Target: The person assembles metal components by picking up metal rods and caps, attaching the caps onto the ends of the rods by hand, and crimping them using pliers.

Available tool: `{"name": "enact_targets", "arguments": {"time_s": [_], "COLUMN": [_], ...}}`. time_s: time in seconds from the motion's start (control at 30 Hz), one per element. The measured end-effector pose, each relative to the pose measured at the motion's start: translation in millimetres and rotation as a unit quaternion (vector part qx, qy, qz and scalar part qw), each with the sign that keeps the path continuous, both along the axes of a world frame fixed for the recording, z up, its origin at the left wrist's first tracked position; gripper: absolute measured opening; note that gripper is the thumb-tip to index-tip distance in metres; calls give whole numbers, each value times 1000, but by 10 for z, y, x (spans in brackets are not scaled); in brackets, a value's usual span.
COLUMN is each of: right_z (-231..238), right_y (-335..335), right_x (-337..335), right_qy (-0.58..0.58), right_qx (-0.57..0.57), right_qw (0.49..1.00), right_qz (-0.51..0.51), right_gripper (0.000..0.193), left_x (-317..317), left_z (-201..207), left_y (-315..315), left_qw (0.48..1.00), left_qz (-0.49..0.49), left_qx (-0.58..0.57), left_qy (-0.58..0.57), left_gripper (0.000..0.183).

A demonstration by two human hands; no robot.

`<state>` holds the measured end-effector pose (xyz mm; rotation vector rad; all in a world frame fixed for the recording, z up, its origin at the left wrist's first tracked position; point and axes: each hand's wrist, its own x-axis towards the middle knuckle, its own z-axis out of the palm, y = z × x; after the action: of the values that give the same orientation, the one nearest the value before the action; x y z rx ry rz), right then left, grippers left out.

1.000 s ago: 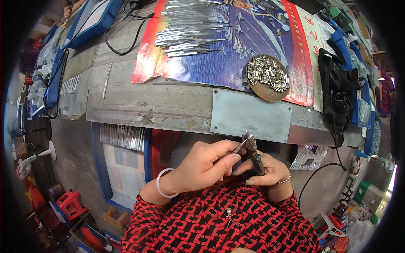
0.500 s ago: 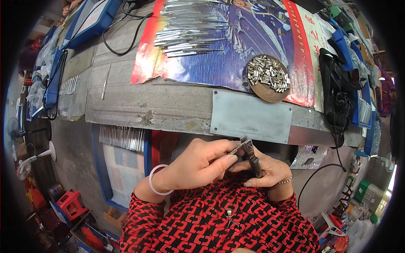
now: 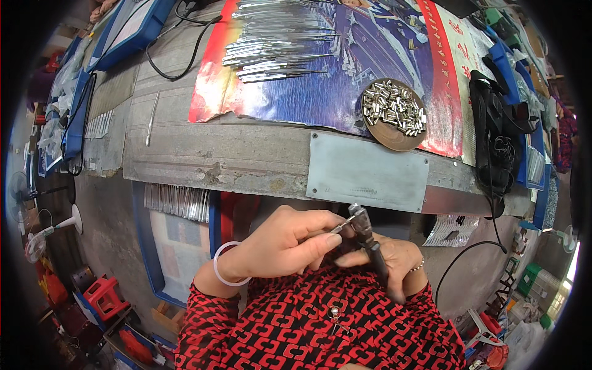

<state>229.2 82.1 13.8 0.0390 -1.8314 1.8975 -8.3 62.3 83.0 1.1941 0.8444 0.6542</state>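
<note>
In front of my chest, my left hand (image 3: 287,242) is closed, thumb and fingers pinching a slim metal piece (image 3: 343,226). The far end of that piece meets the jaws of dark hand pliers (image 3: 372,243). My right hand (image 3: 398,259) holds the pliers with the jaws pointing up and away; its thumb is stretched down and smeared by motion. Whether the jaws grip the metal piece is too small to tell. Just beyond both hands, a grey metal plate (image 3: 367,169) is fastened to the bench's front edge.
On the worn bench (image 3: 179,151) lies a torn poster (image 3: 271,105) bearing many slender metal pieces (image 3: 277,46). A round dish (image 3: 404,144) holds small silvery cylinders. One thin rod (image 3: 152,120) lies apart at left. Below is a blue tray (image 3: 147,246); black straps (image 3: 493,129) lie at right.
My right thumb has swung down and outward from the pliers. The pliers have tilted slightly, and the metal piece in my left hand has shifted a little.
</note>
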Motion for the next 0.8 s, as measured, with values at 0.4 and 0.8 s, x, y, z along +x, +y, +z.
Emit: {"name": "enact_targets", "arguments": {"time_s": [0.4,0.8], "right_z": [200,44], "right_y": [-306,-341], "right_x": [10,-147], "right_qy": [-75,-237], "right_qx": [-229,-50], "right_qw": [970,948], "right_qz": [-26,-208], "right_gripper": [75,42], "left_x": [2,-29], "left_z": [-37,-83], "left_y": [-82,-162], "left_qw": [995,993], "left_qz": [31,61], "left_qx": [-63,-80], "left_qy": [-64,-58], "left_gripper": [21,20]}}
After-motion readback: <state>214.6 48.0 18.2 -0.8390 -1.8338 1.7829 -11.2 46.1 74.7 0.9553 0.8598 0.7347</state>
